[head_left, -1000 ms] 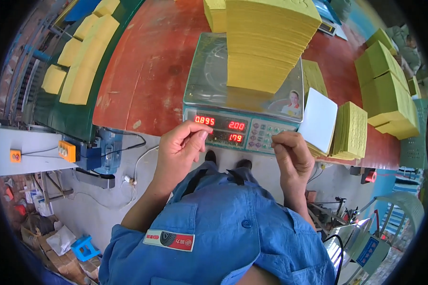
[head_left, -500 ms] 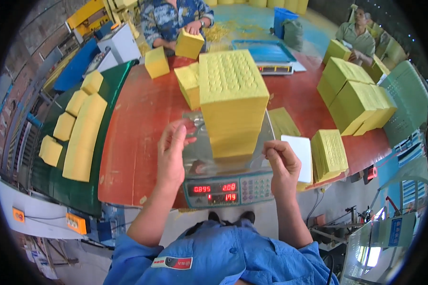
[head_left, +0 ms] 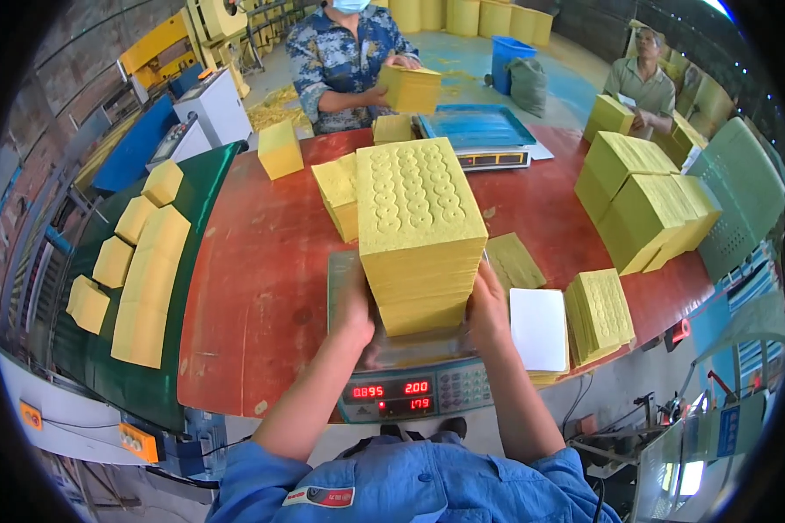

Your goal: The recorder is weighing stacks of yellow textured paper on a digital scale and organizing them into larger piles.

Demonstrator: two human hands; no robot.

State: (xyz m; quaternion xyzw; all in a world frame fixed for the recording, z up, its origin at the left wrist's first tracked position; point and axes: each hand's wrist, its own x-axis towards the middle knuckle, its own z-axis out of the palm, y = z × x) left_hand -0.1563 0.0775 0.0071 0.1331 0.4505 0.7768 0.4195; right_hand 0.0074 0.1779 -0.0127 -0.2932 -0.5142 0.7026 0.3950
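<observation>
My left hand and right hand clamp either side of a tall stack of yellow embossed sheets, circles pressed into its top. It stands on the steel weighing scale; the stack hides my fingertips and most of the pan.

sleeves: blue, rolled | chest: white-red patch | forearms: bare | hands: ungloved
</observation>
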